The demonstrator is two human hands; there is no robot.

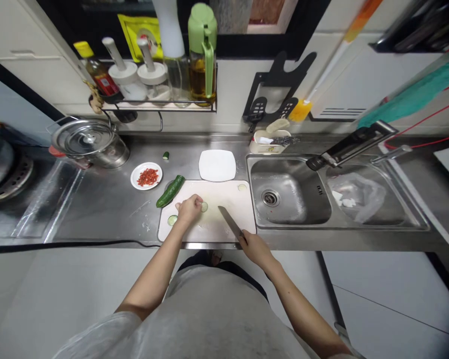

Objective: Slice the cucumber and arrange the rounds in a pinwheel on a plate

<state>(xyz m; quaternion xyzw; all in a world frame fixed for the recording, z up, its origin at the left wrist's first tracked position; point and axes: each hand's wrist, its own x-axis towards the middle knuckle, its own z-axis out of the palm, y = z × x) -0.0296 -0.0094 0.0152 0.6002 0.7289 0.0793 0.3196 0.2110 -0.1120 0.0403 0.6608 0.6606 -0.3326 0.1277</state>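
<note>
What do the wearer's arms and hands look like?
Left hand and right hand are ungloved; forearms bare, with no watch or cables on them. The light grey top's left sleeve is loose and ends near the elbow.

Light: cool, moderate; source out of view. Glare: pale streaks on worktop (101,204), glints in sink (295,192). Edges: wide-angle stretch. Soft: teal item (415,94), upper right.

Board (209,231): on surface (97,214), left of sink (290,192)
Cucumber (171,192): across board's left rear edge
Knife (230,222): over board's right half
Dish (217,165): just behind board
Plate (133,177): left of dish, chopped bits (147,177) on it
Pot (92,142): behind plate, farther left
</note>
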